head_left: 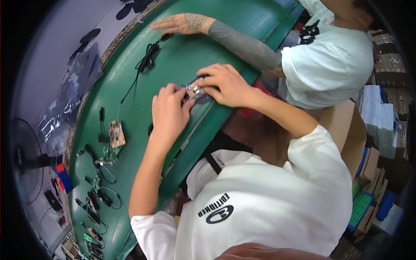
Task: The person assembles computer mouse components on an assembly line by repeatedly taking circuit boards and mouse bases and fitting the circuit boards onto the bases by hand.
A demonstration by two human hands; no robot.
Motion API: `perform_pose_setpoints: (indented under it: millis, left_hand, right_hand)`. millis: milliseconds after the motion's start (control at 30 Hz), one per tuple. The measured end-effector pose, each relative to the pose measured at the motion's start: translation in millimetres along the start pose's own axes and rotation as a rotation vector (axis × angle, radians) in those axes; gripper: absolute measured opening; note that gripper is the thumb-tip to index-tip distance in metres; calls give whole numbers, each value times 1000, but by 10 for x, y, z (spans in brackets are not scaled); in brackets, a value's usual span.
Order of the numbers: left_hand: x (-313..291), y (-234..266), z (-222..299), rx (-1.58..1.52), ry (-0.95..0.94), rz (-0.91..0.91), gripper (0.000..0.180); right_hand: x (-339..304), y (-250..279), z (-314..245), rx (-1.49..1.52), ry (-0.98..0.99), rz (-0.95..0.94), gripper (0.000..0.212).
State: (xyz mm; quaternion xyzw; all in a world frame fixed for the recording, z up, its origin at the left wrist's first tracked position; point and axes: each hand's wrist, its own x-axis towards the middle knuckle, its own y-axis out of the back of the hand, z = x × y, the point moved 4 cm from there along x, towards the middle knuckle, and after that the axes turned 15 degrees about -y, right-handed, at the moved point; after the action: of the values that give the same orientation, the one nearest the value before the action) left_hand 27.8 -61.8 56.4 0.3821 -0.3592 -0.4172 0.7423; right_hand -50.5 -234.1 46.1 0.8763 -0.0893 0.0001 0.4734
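Note:
Both of my hands meet over a small circuit board (193, 91) near the edge of the green table (182, 52). My left hand (168, 113) pinches the board's left end with its fingertips. My right hand (226, 85) lies over the right end, fingers curled on it. Most of the board is hidden under my fingers.
A co-worker's tattooed hand (182, 24) rests flat on the far end of the table, by a coiled black cable (147, 60). A tan circuit board (116, 134) and several more boards with black leads (93, 203) lie to my left. A fan (26, 161), plastic bags (71, 97) and cardboard boxes (370, 162) stand around.

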Motion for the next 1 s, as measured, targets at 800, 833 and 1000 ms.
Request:
perform_pose_setpoints:
  millis: [800, 833, 1000]
  left_hand:
    - [-2, -130, -213, 57, -55, 107, 35]
    - [0, -115, -199, 62, -52, 85, 36]
    - [9, -51, -165, -14, -41, 53, 38]
  right_hand:
    - [427, -253, 295, 158, -163, 3, 18]
    - [403, -256, 245, 121, -160, -12, 19]
    - [339, -222, 188, 95, -173, -50, 21]
